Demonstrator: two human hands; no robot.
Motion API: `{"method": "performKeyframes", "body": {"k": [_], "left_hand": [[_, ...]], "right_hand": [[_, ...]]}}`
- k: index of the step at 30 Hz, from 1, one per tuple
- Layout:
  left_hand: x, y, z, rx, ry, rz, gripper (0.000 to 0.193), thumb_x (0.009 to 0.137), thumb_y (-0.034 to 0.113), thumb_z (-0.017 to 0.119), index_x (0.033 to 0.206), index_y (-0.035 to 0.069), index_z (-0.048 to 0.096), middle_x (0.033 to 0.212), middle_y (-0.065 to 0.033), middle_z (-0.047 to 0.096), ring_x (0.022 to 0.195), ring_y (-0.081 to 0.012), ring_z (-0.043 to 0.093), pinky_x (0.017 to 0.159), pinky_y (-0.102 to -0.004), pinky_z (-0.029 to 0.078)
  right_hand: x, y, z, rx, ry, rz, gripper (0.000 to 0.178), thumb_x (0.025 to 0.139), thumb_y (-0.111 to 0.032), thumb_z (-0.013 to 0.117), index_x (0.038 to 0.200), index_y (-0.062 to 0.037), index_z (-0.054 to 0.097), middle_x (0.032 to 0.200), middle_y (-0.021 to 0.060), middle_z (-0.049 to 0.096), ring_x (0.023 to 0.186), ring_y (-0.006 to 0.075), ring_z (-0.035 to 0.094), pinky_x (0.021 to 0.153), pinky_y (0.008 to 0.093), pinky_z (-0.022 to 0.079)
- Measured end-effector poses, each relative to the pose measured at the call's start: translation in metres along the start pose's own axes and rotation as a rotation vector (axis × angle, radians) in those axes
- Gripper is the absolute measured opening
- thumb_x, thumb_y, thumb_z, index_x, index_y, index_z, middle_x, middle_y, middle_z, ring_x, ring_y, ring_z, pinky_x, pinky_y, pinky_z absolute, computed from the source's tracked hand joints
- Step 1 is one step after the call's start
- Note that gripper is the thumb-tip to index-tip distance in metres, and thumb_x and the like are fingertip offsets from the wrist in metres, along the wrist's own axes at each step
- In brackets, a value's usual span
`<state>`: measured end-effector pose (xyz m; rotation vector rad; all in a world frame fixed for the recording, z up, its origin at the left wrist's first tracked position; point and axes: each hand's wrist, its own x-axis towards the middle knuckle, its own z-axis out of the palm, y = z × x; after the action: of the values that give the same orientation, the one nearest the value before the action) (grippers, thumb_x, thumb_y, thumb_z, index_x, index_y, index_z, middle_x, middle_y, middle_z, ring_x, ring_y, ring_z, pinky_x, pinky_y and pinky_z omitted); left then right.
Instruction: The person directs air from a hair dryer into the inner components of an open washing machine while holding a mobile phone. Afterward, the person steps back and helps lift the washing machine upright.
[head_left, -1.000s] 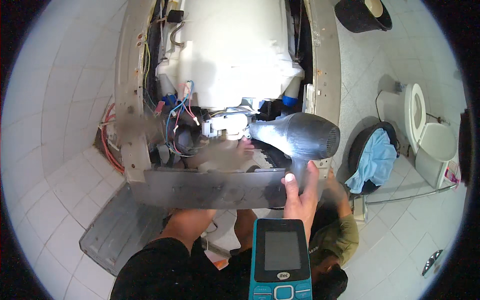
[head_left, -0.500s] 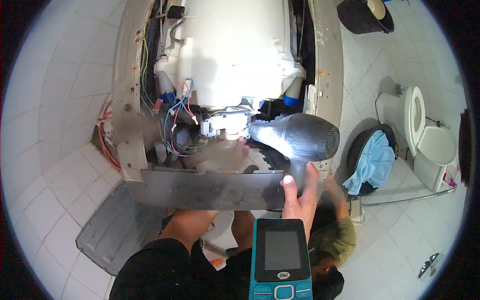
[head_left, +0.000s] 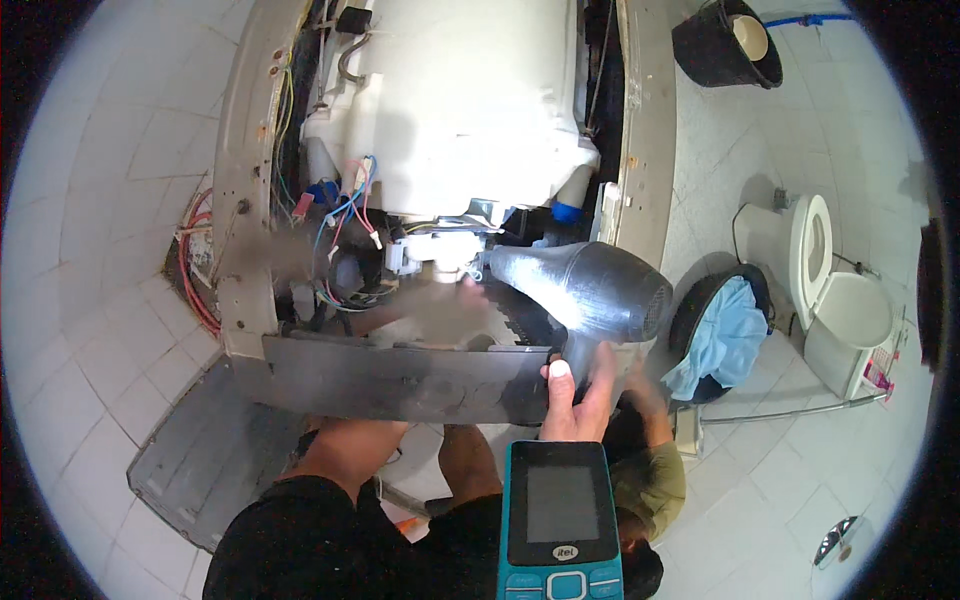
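Note:
My right hand [head_left: 580, 400] is wrapped round the handle of a black hair dryer [head_left: 590, 285]. Its nozzle points left, close to a small white plastic part [head_left: 440, 255] below a large white tub [head_left: 460, 100] in an opened appliance. A teal and black keypad phone [head_left: 560, 520] hides my right wrist and forearm; what supports it is out of view. I do not see my left hand. Blurred fingers [head_left: 470, 295] show inside the appliance beside the white part; whose they are cannot be told. Loose coloured wires [head_left: 350, 215] hang to their left.
A dark panel [head_left: 410, 380] crosses the appliance's near end. A person in an olive shirt [head_left: 655, 490] crouches at lower right, arm raised toward it. On the right are a tub with blue cloth [head_left: 725, 330], a toilet [head_left: 850, 305] and a black bucket [head_left: 710, 45]. A grey panel [head_left: 210, 455] lies left.
The view has shifted slightly, so most things sit a little further left. My right hand keeps its hold on the hair dryer, whose nozzle stays near the white part.

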<state>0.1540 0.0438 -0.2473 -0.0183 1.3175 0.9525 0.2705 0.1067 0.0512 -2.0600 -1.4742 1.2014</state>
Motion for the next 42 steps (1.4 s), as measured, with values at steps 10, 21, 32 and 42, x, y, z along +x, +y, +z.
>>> {"method": "performKeyframes", "body": {"k": [10,21,32,42], "left_hand": [[0.01,-0.022,-0.011,0.021,0.052,-0.083,0.061,0.102,0.06,0.057,0.127,0.005,0.064,0.107,-0.0083,0.071,0.086,-0.0153,0.065,0.081,-0.0342,0.054],[0.021,-0.033,-0.023,0.006,0.164,0.007,0.053,0.104,0.056,0.052,0.129,0.01,0.061,0.105,-0.0069,0.073,0.084,-0.0134,0.064,0.076,-0.033,0.052],[0.02,-0.037,-0.017,-0.196,0.146,-0.01,0.056,0.105,0.057,0.049,0.127,0.007,0.064,0.1,-0.0063,0.071,0.088,-0.0171,0.066,0.079,-0.0351,0.054],[0.043,-0.057,-0.065,-0.019,0.163,0.06,0.072,0.101,0.07,0.045,0.13,0.006,0.063,0.105,-0.0085,0.073,0.09,-0.0184,0.068,0.079,-0.0343,0.054]], "right_hand": [[0.003,0.006,-0.002,0.052,0.003,-0.002,0.054,0.103,-0.025,0.062,0.143,0.0062,0.044,0.124,0.0264,0.064,0.113,0.0322,0.064,0.101,0.0409,0.048],[0.003,0.001,0.001,0.099,0.003,-0.032,0.053,0.1,-0.022,0.065,0.143,0.0028,0.047,0.122,0.0215,0.064,0.111,0.0291,0.063,0.1,0.04,0.047],[0.008,-0.002,-0.003,-0.004,-0.001,-0.097,0.058,0.097,-0.023,0.067,0.145,0.0017,0.046,0.129,0.0241,0.064,0.118,0.0337,0.064,0.103,0.0423,0.046],[0.006,-0.01,-0.001,0.131,-0.054,-0.015,0.056,0.096,-0.016,0.066,0.145,0.0019,0.046,0.128,0.0191,0.062,0.115,0.0268,0.061,0.103,0.0385,0.046]]}}
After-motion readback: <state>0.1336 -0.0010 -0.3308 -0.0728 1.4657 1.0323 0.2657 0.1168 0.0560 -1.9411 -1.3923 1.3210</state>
